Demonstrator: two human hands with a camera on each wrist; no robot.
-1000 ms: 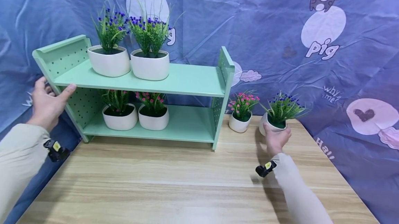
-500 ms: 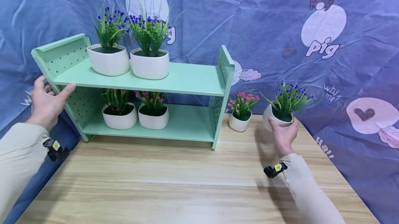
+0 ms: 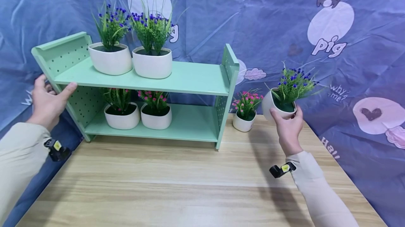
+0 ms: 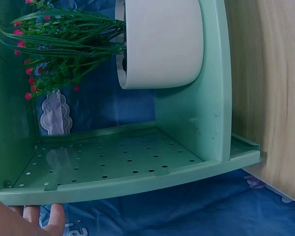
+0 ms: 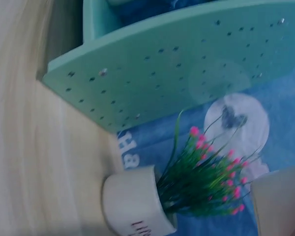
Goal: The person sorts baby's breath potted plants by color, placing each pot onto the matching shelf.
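My right hand [image 3: 288, 128] grips a white pot with a blue-flowered plant [image 3: 281, 104], tilted and raised above the table at the right. Its edge shows in the right wrist view as a white pot wall [image 5: 280, 199]. On the left, my left hand [image 3: 50, 105] rests against the side panel of a green two-tier shelf [image 3: 196, 77], the thumb lying at the front edge of the upper board. In the left wrist view its fingertips [image 4: 56, 216] touch the outer side of the perforated panel. Left of the held pot stands a pink-flowered pot [image 3: 243, 123].
Two white pots with blue flowers [image 3: 110, 60] stand on the upper board. Two pink-flowered pots [image 3: 123, 120] stand on the lower board. The wooden table [image 3: 177, 181] carries the shelf, and a patterned blue cloth [image 3: 272, 19] hangs behind.
My right hand has lifted the blue-flowered pot off the table, first up and to the right, then higher and slightly left. My left hand stays at the shelf's side.
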